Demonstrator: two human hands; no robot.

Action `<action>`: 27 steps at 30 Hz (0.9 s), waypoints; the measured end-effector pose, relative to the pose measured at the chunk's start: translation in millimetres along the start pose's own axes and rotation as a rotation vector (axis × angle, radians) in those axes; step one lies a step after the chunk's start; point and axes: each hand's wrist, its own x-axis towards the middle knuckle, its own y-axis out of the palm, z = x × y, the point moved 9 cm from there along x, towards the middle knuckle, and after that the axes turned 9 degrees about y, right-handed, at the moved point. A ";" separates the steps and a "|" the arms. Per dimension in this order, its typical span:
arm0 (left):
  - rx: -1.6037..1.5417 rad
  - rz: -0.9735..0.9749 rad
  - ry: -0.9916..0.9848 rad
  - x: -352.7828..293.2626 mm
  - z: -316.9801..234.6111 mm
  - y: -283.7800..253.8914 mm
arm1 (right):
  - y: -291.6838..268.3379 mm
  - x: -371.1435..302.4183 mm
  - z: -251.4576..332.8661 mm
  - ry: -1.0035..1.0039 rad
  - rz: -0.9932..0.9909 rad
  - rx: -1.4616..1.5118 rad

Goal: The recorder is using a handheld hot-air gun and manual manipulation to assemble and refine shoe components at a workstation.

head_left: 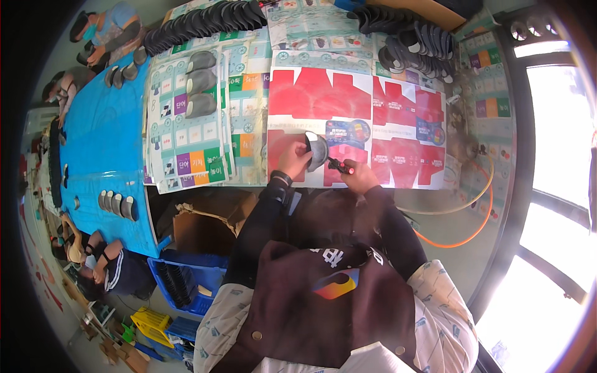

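Near the front edge of the table, my left hand [293,160] grips a curved dark grey shell-like piece [318,153] with a pale patch on its upper end. It is held tilted, thumb and fingers at its left side. My right hand [361,178] is closed around a small red-and-black hand tool [339,165]. Its thin tip points left at the piece's right edge; whether they touch I cannot tell. Under both hands lies a printed red-and-white sheet [292,99]. Three similar dark pieces [201,81] lie in a column on printed sheets to the left.
Long rows of dark curved pieces [205,26] line the table's far edge, with more stacked pieces [423,46] at far right. A blue-covered table [93,155] stands left, with other people beside it. Below are a cardboard box [205,227] and blue crate [205,273]. An orange hose [463,244] loops at right.
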 end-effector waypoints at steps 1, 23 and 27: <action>-0.004 0.009 -0.025 0.3 2.0 1.5 | 1.4 -1.1 1.6 -0.028 0.007 0.019; -0.140 -0.047 -0.327 -33.1 89.0 -48.3 | 9.5 46.4 38.8 -0.046 0.059 0.206; -0.323 -0.117 -0.399 -54.5 95.3 -68.2 | 7.1 49.7 49.8 -0.105 0.122 0.250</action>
